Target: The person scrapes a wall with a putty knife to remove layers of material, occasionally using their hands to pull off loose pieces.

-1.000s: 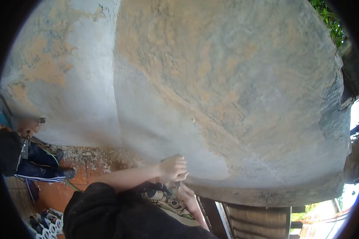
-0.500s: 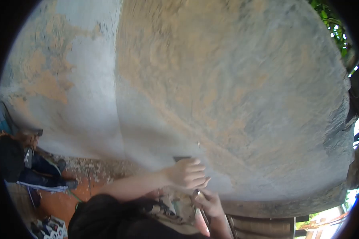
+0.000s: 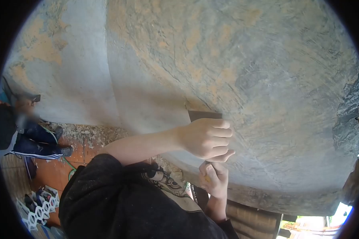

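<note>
Head | left hand (image 3: 206, 138) holds blade (image 3: 204, 115) | edge at wall (image 3: 243, 75) (broad above)

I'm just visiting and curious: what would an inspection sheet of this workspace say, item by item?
Surface: wall patchy grey and tan, with rough and smoother areas.
Job's things: dark flat blade at the wall; whether it touches is unclear.
Clutter: pale flakes along the wall's foot; white lattice rack on the orange floor.
Hands: left hand closed behind the blade; right hand curled just below, its contents unclear.
Cables: thin green line on the floor; cord or hose, can't tell.
Surroundings: another person by the wall at picture left; bright daylight at lower right.
</note>
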`<state>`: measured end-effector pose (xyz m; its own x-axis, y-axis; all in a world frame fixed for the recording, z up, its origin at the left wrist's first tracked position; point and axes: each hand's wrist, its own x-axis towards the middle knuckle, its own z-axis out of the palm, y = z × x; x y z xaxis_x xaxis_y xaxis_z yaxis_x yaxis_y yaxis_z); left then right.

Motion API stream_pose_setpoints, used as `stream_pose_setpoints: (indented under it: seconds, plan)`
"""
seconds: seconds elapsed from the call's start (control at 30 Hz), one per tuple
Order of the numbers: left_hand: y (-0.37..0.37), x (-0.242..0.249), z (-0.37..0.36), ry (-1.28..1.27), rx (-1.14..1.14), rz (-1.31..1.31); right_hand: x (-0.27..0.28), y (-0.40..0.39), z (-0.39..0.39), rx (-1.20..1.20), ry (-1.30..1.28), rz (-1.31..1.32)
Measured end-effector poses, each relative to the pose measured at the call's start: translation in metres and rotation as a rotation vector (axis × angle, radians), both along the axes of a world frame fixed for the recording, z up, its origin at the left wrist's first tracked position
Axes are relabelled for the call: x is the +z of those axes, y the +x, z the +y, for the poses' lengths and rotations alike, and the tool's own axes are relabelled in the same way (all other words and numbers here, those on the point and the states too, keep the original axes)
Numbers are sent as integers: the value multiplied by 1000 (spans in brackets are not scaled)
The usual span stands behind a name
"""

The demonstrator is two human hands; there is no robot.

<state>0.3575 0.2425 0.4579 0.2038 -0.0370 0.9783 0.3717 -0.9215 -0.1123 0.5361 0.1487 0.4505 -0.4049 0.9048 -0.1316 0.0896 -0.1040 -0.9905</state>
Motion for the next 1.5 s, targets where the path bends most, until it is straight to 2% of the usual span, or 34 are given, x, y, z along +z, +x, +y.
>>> stream_pose_setpoints:
  seconds: [0.1,0.13,0.23,0.27,0.33,0.4,0.47,0.53,0.63,0.7,0.8,0.93,1.0,1.07,1.17,1.33,1.4,1.5]
  plan:
    - [10,4,3,10,99,-7,19,16,20,134,-49,60]
    - [4,3,6,8,110,-5,12,10,28,132,11,-2]
    - [-10,-1,10,59,188,2,15,-15,23,111,-23,-21]
    - [-9,0,6,53,153,-15,22,-13,22,153,124,-114]
    - [-5,10,4,66,82,-44,42,3,16,130,60,-88]
    - [2,15,5,71,103,-46,46,12,18,88,-40,-41]
    - [0,14,8,74,50,-96,37,2,21,100,22,-82]
    - [-21,16,6,53,116,-64,24,-12,26,125,143,-110]
    - [-19,16,6,44,173,-63,43,-2,27,168,95,-148]
    - [-3,16,8,54,44,-102,57,6,22,174,75,-199]
    - [-7,20,7,92,99,-170,64,-5,18,98,46,-223]
    - [-25,16,12,85,159,-193,53,-20,34,175,83,-230]
    - [-22,14,11,79,177,-217,70,-18,26,156,43,-262]
    - [-11,12,10,87,29,-219,83,-9,16,95,55,-301]
    - [3,17,9,111,-6,-197,73,11,11,54,125,-287]
    - [-4,14,10,82,-59,-195,76,10,15,53,67,-325]
    - [-4,11,11,71,24,-199,71,6,17,75,80,-339]
    - [-12,2,12,39,0,-186,71,-13,19,85,102,-335]
